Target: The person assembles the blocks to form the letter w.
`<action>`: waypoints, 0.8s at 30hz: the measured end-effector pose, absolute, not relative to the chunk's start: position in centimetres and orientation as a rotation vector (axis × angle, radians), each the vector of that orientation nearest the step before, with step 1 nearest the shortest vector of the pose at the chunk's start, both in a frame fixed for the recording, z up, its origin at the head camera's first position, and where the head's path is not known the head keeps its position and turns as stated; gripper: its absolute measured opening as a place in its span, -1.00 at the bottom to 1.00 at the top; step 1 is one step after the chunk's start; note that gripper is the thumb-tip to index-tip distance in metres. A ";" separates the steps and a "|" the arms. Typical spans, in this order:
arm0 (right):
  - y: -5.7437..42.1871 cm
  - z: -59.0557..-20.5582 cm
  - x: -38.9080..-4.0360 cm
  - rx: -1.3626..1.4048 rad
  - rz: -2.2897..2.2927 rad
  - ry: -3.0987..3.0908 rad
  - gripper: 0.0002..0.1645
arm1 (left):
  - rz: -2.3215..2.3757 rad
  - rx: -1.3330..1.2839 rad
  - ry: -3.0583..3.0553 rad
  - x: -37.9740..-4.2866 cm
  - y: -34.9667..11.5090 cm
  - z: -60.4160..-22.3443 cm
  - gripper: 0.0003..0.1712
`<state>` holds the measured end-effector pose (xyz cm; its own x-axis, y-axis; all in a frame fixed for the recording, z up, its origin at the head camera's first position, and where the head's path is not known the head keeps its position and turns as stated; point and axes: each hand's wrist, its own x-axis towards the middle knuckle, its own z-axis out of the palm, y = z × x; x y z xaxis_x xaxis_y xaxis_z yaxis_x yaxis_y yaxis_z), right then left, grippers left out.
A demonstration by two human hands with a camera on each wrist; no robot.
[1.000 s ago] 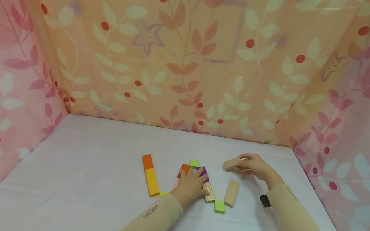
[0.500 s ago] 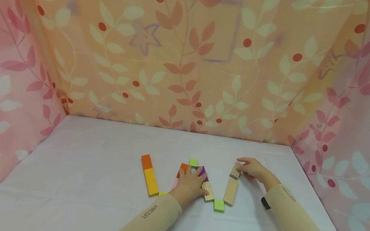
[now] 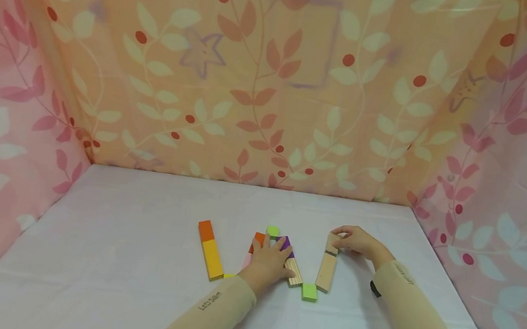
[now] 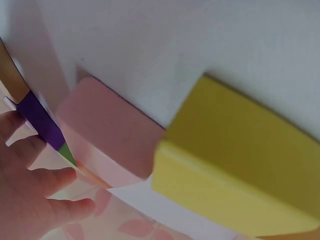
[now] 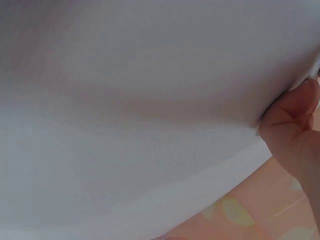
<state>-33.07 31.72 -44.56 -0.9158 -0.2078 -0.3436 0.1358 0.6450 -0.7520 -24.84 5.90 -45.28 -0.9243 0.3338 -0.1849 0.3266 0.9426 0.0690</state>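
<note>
Flat wooden blocks form a zigzag shaped like a W on the table. At its far right end my right hand [image 3: 357,242] pinches a short plain wooden block [image 3: 332,243], in line with a longer plain block [image 3: 326,273]. My left hand [image 3: 270,263] is spread over the middle peak, fingers reaching over the orange-red block [image 3: 259,238] and purple block [image 3: 285,243]. Around it are a green block [image 3: 273,231], a striped wooden block [image 3: 294,273], and, close up in the left wrist view, a pink block [image 4: 110,132] and a yellow block [image 4: 225,160]. The right wrist view hides most of the held block.
The left stroke is an orange block [image 3: 206,231] above a long yellow one [image 3: 212,260]. A second green block [image 3: 309,292] joins the right bottom corner. White cloth covers the table [image 3: 119,291]; floral curtains [image 3: 257,71] enclose the back and sides.
My right hand has brought the short wooden block leftward and turned it from slanted to upright, against the far end of the longer plain block. My left hand has stayed in place.
</note>
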 end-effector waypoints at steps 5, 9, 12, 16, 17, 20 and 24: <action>31.5 -44.8 -33.0 -0.078 -1.191 2.442 -0.42 | 0.035 0.494 2.898 -24.8 5.8 -45.2 -0.17; 31.3 -45.0 -33.0 -0.056 -1.201 2.441 -0.43 | 0.005 0.500 2.898 -24.7 5.7 -44.9 -0.18; 31.0 -45.1 -33.2 -0.068 -1.189 2.448 -0.43 | -0.011 0.489 2.908 -24.8 5.5 -44.7 -0.18; 30.8 -45.1 -33.4 -0.062 -1.169 2.459 -0.42 | -0.006 0.487 2.921 -25.2 5.6 -44.9 -0.20; 30.8 -45.2 -33.4 -0.037 -1.167 2.462 -0.39 | -0.007 0.494 2.923 -25.4 5.7 -45.0 -0.20; 30.9 -45.5 -33.2 0.027 -1.192 2.474 -0.33 | -0.062 0.538 2.951 -25.7 6.0 -45.2 -0.18; 31.2 -45.6 -32.4 0.047 -1.227 2.525 -0.33 | -0.111 0.620 3.001 -25.8 5.6 -44.9 -0.15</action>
<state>-32.41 31.22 -45.63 -0.9443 -0.1135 -0.3089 0.1727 0.6281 -0.7587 -25.83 5.59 -44.86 -0.9155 0.3927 -0.0876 0.3981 0.9156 -0.0558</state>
